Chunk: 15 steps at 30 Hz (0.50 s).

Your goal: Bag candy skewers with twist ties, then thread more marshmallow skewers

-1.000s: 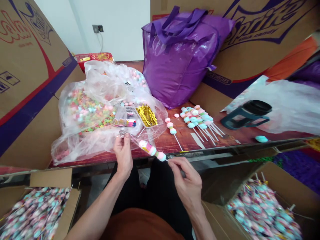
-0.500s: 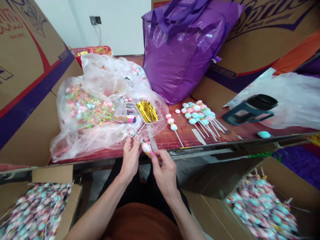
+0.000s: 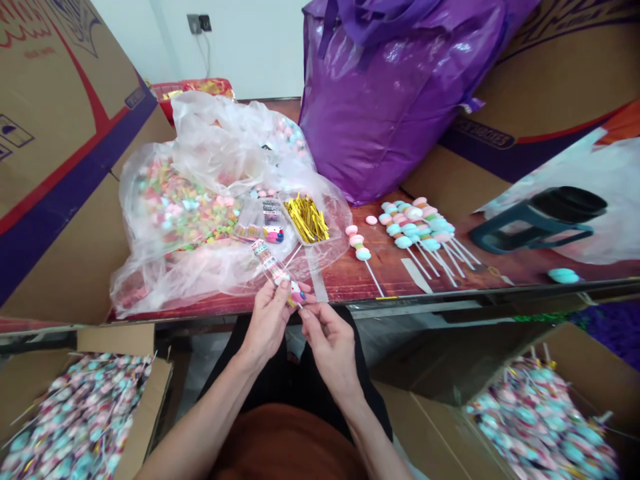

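My left hand [image 3: 266, 321] is closed around a marshmallow stick in a printed clear wrapper [image 3: 269, 260], whose top end points away to the upper left. At the wrapper's lower end the fingers of my right hand [image 3: 334, 340] pinch the stick. Just beyond my hands lie a pack of printed wrappers [image 3: 270, 225] and a tray of gold twist ties [image 3: 307, 217]. One unwrapped marshmallow stick [image 3: 358, 244] rests on the table to the right. Farther right, several more unwrapped marshmallow sticks [image 3: 417, 225] are piled together.
A large clear bag of gummy candy [image 3: 190, 207] spreads over the left of the table [image 3: 345, 283]. A purple bag [image 3: 390, 113] stands behind. On the right are a dark blue bottle [image 3: 540, 220] and a loose blue marshmallow [image 3: 563, 275]. Below, left and right boxes [image 3: 145, 413] hold wrapped sticks.
The wrapped marshmallow stick is lower in my left hand's grip, with more of its top showing. My right hand has shifted to the stick at the bottom. The view has turned slightly left.
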### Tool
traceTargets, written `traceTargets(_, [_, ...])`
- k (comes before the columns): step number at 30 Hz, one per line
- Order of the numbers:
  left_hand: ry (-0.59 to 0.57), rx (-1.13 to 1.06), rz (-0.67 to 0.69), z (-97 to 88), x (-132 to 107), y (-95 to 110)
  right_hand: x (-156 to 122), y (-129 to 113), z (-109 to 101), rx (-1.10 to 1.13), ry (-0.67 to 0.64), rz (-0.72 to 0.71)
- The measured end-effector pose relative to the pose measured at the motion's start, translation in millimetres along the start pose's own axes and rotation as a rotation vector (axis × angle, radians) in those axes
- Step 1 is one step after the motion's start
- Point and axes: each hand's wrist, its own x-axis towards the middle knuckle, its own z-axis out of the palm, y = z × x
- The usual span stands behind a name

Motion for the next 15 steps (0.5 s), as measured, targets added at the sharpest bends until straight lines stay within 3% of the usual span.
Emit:
traceTargets(6, [0.022, 0.028, 0.027, -3.4, -0.2, 3.9, 12.3, -10.4, 12.9, 0.065, 0.022, 0.019])
traceTargets(10, [0.028, 0.179, 0.168, -9.6, -4.4, 8.6, 23.2, -19.3, 30.6, 0.392, 0.022, 0.201])
traceTargets(13, [-0.136, 0.204, 0.124, -14.7, -8.1, 23.8, 29.1, -25.8, 33.3, 0.558, -0.197, 0.347])
traceTargets(15, [-0.193, 0.155, 0.117, -16.7, -8.0, 37.0, 38.1, -31.2, 24.8, 0.375, -0.384, 0.282])
